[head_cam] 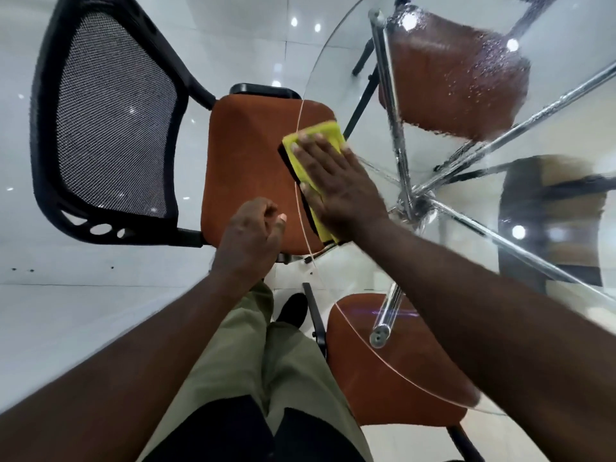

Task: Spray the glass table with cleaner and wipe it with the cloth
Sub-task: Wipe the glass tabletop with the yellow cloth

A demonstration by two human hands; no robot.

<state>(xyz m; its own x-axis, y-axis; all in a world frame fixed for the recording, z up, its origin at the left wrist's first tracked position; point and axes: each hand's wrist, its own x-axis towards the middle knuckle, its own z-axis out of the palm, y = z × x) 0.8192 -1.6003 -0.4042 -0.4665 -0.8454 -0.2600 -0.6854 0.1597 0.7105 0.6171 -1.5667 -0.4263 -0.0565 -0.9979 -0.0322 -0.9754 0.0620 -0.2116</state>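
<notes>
The round glass table [333, 61] fills the right half of the head view, its thin edge curving from the top down past my hands. Spray droplets speckle the glass at the upper right, over a chair seat seen through it. A folded yellow cloth [301, 161] with a dark underside lies flat on the glass at its left edge. My right hand [336, 185] presses on the cloth with fingers spread. My left hand [248, 238] hovers just outside the rim over a chair seat, fingers loosely curled, holding nothing. No spray bottle is in view.
A chair with an orange seat [243, 168] and black mesh back [110, 128] stands at the table's left. Two more orange-seated chairs [390, 368] show beneath the glass. Chrome legs [403, 168] cross under the top. My legs [253, 378] stand on the white tiled floor.
</notes>
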